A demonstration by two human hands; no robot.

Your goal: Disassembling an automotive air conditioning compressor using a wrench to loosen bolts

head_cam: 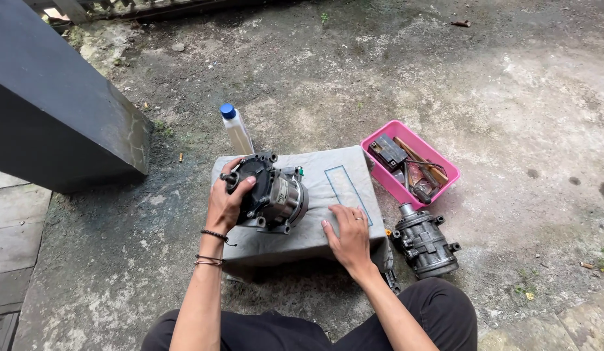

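Compressor body (272,195), a dark metal unit with a round black front plate and a silvery ribbed casing, lies on its side on top of a grey cloth-covered block (328,188) set on the rough concrete ground (510,97), directly ahead of the seated person's knees. The left hand (227,201) clamps over the front plate, thumb on one side and fingers curled round the rim and hub, so the unit looks steadied or tipped rather than lifted; its casing appears to rest on the cloth. The right hand (347,234) lies flat on the block just beside the unit, palm down, fingers together and slightly spread at the tips, holding nothing. By my reading, the work is at a positioning stage: the part is being braced and turned for inspection, with no tool in play. Any following move would seem to call for a firm hold on the plate so the heavy piece does not roll off the cloth. Both forearms reach forward and down from the lap, the left wrist bent inward, the right nearly straight. A second compressor (424,244) stands on the ground to the right, near a pink tray (380,140) of tools, and a clear bottle (237,130) with a blue cap stands behind the block.
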